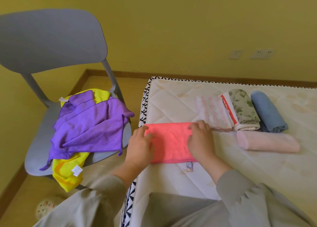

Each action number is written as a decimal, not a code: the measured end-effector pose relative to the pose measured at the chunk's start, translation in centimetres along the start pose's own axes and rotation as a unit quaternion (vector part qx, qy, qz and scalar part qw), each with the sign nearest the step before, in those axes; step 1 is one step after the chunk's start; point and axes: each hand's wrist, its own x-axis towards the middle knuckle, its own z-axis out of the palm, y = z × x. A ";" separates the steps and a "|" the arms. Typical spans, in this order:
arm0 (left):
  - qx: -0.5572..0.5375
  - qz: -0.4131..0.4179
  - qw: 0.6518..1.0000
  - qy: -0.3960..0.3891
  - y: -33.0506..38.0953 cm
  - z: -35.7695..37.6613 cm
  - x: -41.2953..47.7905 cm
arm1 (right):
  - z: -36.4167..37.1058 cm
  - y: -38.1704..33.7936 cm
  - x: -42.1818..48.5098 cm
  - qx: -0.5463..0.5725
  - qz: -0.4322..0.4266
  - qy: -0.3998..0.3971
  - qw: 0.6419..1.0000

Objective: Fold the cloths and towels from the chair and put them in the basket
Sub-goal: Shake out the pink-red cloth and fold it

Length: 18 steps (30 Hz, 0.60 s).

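Observation:
A coral-pink cloth lies folded into a rectangle near the left edge of the mattress. My left hand rests on its left end with the fingers bent over the cloth edge. My right hand presses on its right end, fingertips at the top right corner. On the grey chair to the left lie unfolded purple cloths over a yellow cloth that hangs off the seat front. No basket is in view.
Folded pieces lie on the mattress to the right: a pale pink striped cloth, a red-and-white one, a green floral one, a blue roll and a light pink towel. Yellow wall with sockets behind.

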 end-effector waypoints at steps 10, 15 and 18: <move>0.120 -0.014 0.982 -0.148 0.2 6.7 2.6 | 7.7 -0.1 0.3 -0.114 -0.091 -0.127 0.981; 0.105 -0.021 0.985 -0.137 -0.4 7.2 2.2 | 8.2 0.6 -0.2 -0.128 -0.080 -0.091 0.984; 0.114 -0.029 0.983 -0.138 -0.7 7.2 2.2 | 8.1 1.1 -0.2 -0.149 -0.066 -0.091 0.982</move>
